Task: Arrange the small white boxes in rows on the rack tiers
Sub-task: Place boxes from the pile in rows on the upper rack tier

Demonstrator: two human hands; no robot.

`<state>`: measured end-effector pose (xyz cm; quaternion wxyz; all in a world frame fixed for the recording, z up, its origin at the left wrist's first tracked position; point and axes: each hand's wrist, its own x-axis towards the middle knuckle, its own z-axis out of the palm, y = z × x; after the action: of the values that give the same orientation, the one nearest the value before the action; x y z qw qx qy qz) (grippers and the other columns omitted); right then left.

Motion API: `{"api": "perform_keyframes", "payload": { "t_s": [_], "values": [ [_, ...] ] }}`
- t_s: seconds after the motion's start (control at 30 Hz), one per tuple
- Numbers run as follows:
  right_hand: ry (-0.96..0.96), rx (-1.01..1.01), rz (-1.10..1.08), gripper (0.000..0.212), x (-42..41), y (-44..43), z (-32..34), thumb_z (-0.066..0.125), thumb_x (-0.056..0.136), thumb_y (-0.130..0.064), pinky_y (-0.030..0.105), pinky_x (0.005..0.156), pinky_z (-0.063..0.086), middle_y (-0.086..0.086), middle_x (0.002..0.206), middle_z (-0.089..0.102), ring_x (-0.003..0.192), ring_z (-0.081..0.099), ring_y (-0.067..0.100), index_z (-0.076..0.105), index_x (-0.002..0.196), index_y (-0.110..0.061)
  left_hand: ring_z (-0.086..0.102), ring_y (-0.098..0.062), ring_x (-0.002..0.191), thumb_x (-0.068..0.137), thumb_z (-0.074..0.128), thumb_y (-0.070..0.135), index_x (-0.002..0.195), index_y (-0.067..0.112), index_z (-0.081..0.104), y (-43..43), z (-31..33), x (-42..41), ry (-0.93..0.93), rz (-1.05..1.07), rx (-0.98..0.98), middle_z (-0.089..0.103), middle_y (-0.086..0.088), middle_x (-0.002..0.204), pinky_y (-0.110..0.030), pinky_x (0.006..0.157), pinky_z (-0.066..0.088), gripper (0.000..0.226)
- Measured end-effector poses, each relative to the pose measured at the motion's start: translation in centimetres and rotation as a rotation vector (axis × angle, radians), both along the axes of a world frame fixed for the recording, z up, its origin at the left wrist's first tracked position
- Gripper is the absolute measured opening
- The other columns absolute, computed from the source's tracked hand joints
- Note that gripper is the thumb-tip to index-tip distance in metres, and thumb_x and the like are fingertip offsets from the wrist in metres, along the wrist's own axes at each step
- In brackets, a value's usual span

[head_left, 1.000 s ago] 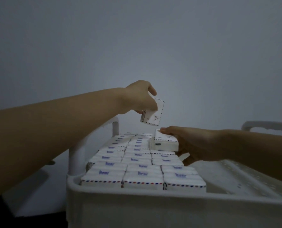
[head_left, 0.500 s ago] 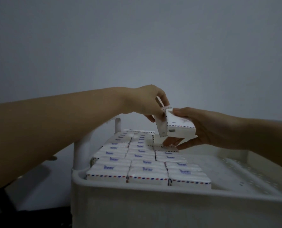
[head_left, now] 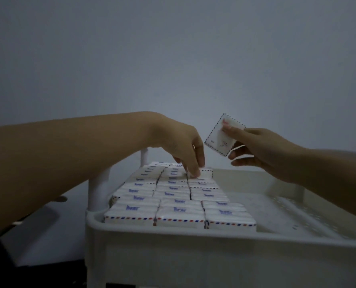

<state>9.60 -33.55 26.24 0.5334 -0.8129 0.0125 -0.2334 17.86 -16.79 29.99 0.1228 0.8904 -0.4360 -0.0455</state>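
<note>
Pale grey wall (head_left: 173, 59) behind, and in front sits the white plastic rack tier (head_left: 173, 231), three rows of small white boxes with red-and-blue dashed edges (head_left: 173, 196) packed in one side. The left hand (head_left: 181, 142) reaches down, near-straight fingertips pressing the far end box (head_left: 206, 173) of the third row. The right hand (head_left: 262, 150) pinches a tilted dashed-edge white box (head_left: 218, 138) in the air, just beside the left hand.
</note>
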Motion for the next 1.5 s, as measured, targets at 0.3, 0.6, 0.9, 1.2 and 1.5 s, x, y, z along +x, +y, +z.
{"api": "perform_keyframes", "payload": {
  "t_s": [0.3,0.6,0.9,1.2,1.5],
  "values": [
    [0.039,-0.674,-0.223,0.032,1.7,0.6,-0.4,0.074,0.079,-0.042,0.038,0.071,0.061,0.000,0.081,0.073,0.068,0.072,0.015,0.056,0.098,-0.024,0.055,-0.009,0.114,0.092,0.043,-0.003,0.114,0.030,0.070,0.6,0.0,-1.1,-0.082,0.035,0.189,0.066,0.007,0.118,-0.025,0.100,0.041,0.047],
    [0.305,-0.506,0.019,0.021,2.7,2.2,-0.9,0.060,0.093,-0.029,0.021,0.063,0.057,0.002,0.091,0.072,0.078,0.072,0.015,0.066,0.107,-0.015,0.065,-0.005,0.099,0.091,0.042,0.003,0.092,0.026,0.075,2.1,0.9,-2.3,-0.149,0.069,-0.009,0.074,0.013,0.092,-0.034,0.103,0.044,0.040],
    [0.480,-0.770,-0.075,0.043,1.6,3.0,-1.0,0.034,0.103,-0.040,0.036,0.082,0.057,0.008,0.128,0.055,0.098,0.063,0.021,0.034,0.142,-0.022,0.064,0.001,0.093,0.089,0.045,-0.002,0.096,0.025,0.075,5.6,0.3,-4.0,-0.194,-0.023,-0.323,0.073,0.013,0.091,-0.016,0.086,0.049,0.041],
    [-0.311,-1.027,-0.067,0.012,-7.8,11.8,-1.1,0.049,0.093,-0.043,0.025,0.067,0.045,-0.020,0.082,0.059,0.075,0.058,0.004,0.057,0.093,-0.034,0.058,-0.001,0.054,0.093,0.048,-0.002,0.086,0.017,0.072,13.7,-6.0,-11.3,-0.291,-0.092,-0.908,0.062,0.023,0.060,-0.007,0.053,0.040,0.031],
    [-0.485,-0.908,0.192,0.012,-10.1,23.1,-17.9,0.054,0.089,-0.020,0.037,0.062,0.051,-0.007,0.083,0.063,0.073,0.059,0.015,0.065,0.094,-0.022,0.058,-0.005,0.048,0.094,0.053,0.001,0.084,0.014,0.070,25.2,-23.2,-11.4,-0.008,0.410,-0.868,0.063,0.010,0.055,-0.012,0.050,0.042,0.023]
  ]
}}
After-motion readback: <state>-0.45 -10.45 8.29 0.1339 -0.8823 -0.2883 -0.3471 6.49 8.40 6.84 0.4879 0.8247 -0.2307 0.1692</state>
